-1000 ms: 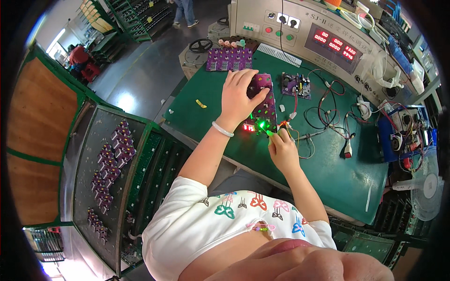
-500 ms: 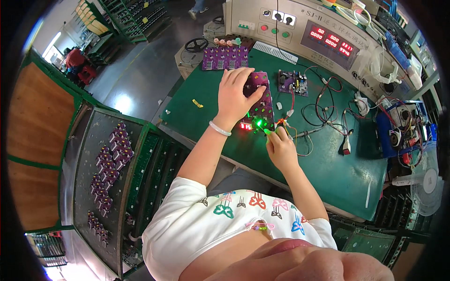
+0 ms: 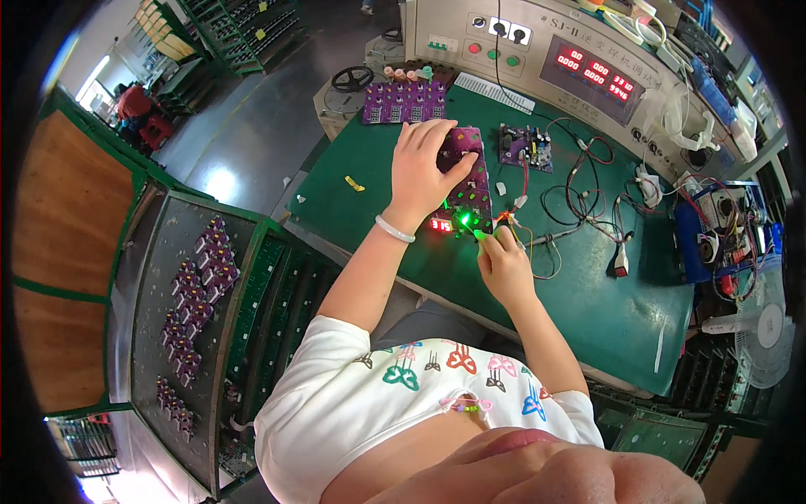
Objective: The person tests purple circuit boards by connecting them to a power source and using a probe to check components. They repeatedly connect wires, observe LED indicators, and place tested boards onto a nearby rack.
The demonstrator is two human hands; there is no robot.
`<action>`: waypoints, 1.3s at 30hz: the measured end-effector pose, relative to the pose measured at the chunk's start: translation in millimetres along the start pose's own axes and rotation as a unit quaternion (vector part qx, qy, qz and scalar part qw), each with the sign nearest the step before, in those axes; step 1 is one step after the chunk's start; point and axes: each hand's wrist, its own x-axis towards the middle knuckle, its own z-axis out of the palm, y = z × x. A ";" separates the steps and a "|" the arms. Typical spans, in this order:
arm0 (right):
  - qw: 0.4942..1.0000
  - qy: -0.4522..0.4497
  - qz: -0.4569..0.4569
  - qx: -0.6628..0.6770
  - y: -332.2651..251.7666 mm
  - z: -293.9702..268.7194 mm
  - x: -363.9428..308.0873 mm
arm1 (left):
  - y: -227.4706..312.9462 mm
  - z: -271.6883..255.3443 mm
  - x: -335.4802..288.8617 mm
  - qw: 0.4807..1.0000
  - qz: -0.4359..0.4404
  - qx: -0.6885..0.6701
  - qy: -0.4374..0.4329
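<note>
A purple circuit board panel (image 3: 472,181) lies lengthwise on the green mat, with a lit red digit display (image 3: 441,225) and a bright green light near its close end. My left hand (image 3: 424,168) is curled over the panel's far left part, thumb across its face, gripping it. Part of the panel is hidden under that hand. At the near end, my right hand (image 3: 506,260) pinches a small green-handled screwdriver (image 3: 479,236) pointed at the board beside the green light. Thin coloured wires (image 3: 514,223) run by the right fingers.
Another purple panel (image 3: 405,102) lies farther left, and a smaller board (image 3: 525,149) stands to the right with cables (image 3: 579,189). A grey test console (image 3: 470,38) spans the back. A blue bin (image 3: 714,227) is at right; a rack of boards (image 3: 197,302) stands left.
Both hands stay almost still on the panel and screwdriver. A digit on the console's red display differs. A walking person in the background has moved mostly out of view.
</note>
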 end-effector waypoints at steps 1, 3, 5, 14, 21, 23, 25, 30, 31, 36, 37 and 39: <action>1.000 -0.002 0.001 0.000 0.2 0.4 -0.1 | -0.5 -0.1 -0.2 1.000 0.001 0.002 0.001; 1.000 0.000 -0.001 0.001 0.1 0.4 0.5 | 0.2 -0.6 0.4 1.000 0.000 0.001 0.000; 1.000 0.001 -0.001 -0.001 0.2 0.2 0.5 | 0.9 -0.2 0.5 1.000 -0.002 -0.001 0.000; 1.000 0.004 0.007 0.012 -0.7 0.7 0.5 | -0.2 -0.3 -0.1 1.000 0.002 0.002 0.004; 0.999 -0.008 0.034 0.025 -2.0 0.2 -0.9 | 0.7 0.1 -0.2 1.000 -0.005 0.000 -0.005; 0.999 -0.009 0.034 0.027 -2.1 0.1 -1.0 | 1.3 -0.6 0.0 1.000 -0.008 -0.001 -0.009; 0.999 -0.010 0.035 0.029 -2.5 0.0 -0.6 | 1.9 -1.3 0.2 1.000 -0.011 -0.001 -0.010; 1.000 0.005 -0.003 0.002 -0.3 -0.4 0.6 | 1.3 -0.3 0.1 1.000 -0.005 -0.002 -0.004; 1.000 0.004 -0.002 0.002 -0.6 -0.5 0.6 | 1.3 -0.3 0.1 1.000 -0.004 -0.001 -0.004; 0.999 -0.009 0.028 0.025 -1.9 -0.7 -0.4 | 1.2 -0.4 0.1 1.000 -0.004 0.004 -0.004; 0.998 -0.016 0.043 0.032 -2.7 -0.9 -0.7 | 1.0 -0.4 0.1 1.000 -0.004 0.005 -0.005; 1.000 -0.001 0.013 0.018 -0.9 -0.9 0.3 | 1.0 -0.1 -0.1 1.000 -0.003 0.005 -0.003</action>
